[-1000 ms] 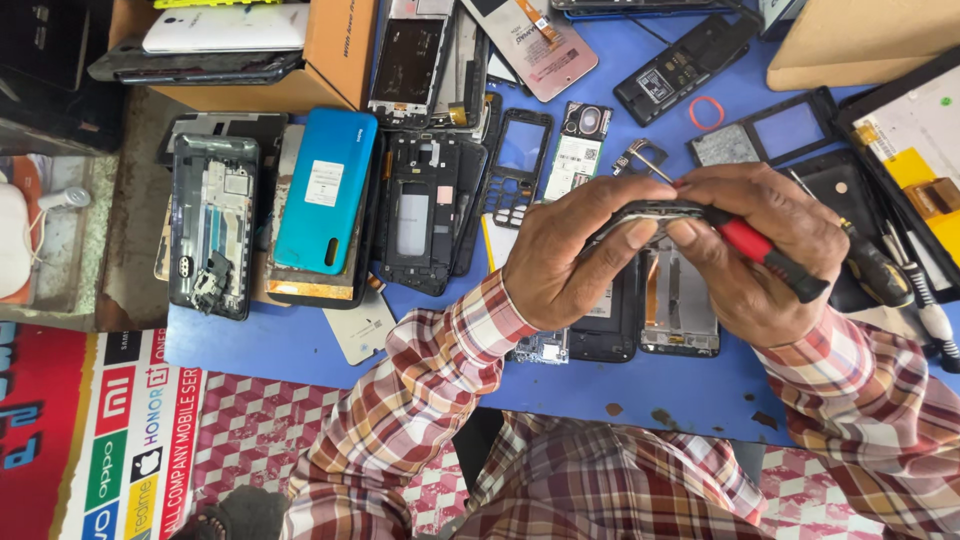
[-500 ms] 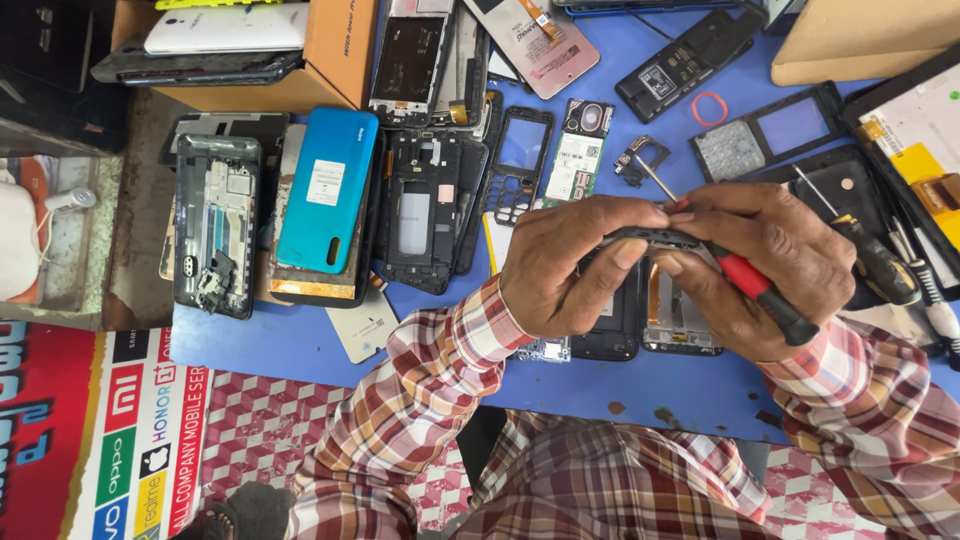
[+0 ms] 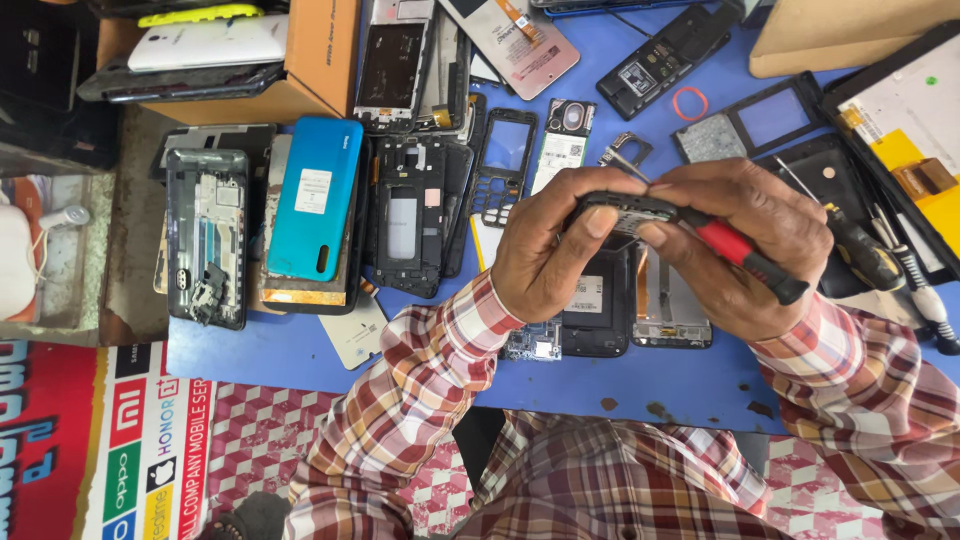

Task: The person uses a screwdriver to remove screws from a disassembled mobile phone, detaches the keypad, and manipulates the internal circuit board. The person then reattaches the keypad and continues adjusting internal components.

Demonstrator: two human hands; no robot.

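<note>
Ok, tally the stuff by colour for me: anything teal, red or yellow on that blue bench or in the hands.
Teal: 1, the teal phone back cover.
Red: 2, the red-handled screwdriver in the right hand, and the red rubber ring.
Yellow: 1, the yellow phone case on the cardboard box.
Total: 4

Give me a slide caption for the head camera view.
Left hand steadies a dark phone; right hand holds red-handled screwdriver.

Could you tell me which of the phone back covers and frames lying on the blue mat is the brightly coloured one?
The turquoise back cover, left of the black frame; the frames and parts around it are black or grey.
</note>
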